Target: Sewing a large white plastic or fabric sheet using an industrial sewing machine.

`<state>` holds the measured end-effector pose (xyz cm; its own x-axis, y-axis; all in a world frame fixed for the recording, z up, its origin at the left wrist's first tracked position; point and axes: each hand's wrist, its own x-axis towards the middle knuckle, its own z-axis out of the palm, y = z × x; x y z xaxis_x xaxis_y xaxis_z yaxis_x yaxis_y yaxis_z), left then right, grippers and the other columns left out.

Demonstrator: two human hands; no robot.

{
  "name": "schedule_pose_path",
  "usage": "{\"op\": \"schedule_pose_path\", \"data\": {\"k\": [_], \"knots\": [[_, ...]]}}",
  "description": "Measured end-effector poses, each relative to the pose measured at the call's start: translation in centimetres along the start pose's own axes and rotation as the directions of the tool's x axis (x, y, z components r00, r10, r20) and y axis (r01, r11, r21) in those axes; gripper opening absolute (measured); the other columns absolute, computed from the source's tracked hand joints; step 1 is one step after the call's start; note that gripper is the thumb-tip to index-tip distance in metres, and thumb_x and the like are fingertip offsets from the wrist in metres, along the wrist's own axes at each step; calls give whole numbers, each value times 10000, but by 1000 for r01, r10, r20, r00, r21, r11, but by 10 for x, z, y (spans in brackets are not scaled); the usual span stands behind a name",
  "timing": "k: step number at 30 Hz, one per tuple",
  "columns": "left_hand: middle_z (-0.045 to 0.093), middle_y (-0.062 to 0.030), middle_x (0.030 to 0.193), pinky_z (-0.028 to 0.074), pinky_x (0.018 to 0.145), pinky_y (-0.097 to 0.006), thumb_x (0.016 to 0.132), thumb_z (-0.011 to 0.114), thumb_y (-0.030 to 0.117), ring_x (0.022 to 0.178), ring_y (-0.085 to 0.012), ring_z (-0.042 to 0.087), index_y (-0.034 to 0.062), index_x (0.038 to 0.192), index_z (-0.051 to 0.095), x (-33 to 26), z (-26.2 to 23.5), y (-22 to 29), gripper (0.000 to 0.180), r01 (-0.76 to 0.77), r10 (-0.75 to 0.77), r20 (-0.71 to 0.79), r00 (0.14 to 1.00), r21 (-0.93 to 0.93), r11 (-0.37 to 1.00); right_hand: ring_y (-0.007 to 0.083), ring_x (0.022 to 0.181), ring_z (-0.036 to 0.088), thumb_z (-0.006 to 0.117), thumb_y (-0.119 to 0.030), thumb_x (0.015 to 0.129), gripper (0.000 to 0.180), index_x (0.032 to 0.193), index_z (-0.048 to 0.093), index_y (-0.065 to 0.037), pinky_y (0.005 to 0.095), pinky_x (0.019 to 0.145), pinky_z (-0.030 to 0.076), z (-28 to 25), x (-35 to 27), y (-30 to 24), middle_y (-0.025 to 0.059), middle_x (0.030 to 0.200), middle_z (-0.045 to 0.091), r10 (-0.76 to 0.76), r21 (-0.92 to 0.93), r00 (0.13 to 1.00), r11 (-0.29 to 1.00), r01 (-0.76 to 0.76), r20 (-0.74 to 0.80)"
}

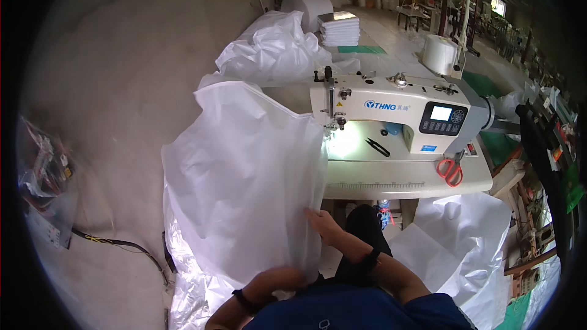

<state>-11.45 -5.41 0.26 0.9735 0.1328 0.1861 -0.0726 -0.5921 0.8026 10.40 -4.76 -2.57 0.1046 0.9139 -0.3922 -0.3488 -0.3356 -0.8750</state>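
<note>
A large white plastic-like sheet [244, 165] hangs over the left end of the sewing machine table, its upper edge running toward the needle area. My right hand [323, 225] is closed on the sheet's right edge, just below the table front. Lower down, my left hand [284, 278] lies against the bottom part of the sheet; it is blurred and its fingers do not show clearly. The white sewing machine [379, 107] has a lit needle area. Black thread snips [378, 147] and red-handled scissors [450, 171] rest on its bed.
More white sheeting [269, 46] is heaped behind the machine, beside a stack of folded white pieces [340, 29] and a large roll [307, 9]. A thread cone [439, 54] stands behind the machine. White sheeting [455, 238] hangs below at right. A black cable [122, 245] runs along the left.
</note>
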Motion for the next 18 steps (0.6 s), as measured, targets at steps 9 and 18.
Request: {"op": "schedule_pose_path", "data": {"k": [9,18], "knots": [[387,-143,1365,263,1004,-537,856,493,454,1272,-350,326,156,1243,496,113,-124,-80,488,705,-220,-676,703,620,345,172,754,549,441,-358,931,393,1003,574,6,299,669,453,7,13,4,86,840,590,-238,-503,965,824,261,112],[388,-42,1375,205,991,-627,810,555,456,1297,-278,311,216,1249,498,76,-163,-102,503,837,-355,-779,517,371,404,206,1024,565,585,-223,867,457,1253,445,-23,318,860,465,-50,33,36,141,1112,574,144,-280,888,960,-17,437]]}}
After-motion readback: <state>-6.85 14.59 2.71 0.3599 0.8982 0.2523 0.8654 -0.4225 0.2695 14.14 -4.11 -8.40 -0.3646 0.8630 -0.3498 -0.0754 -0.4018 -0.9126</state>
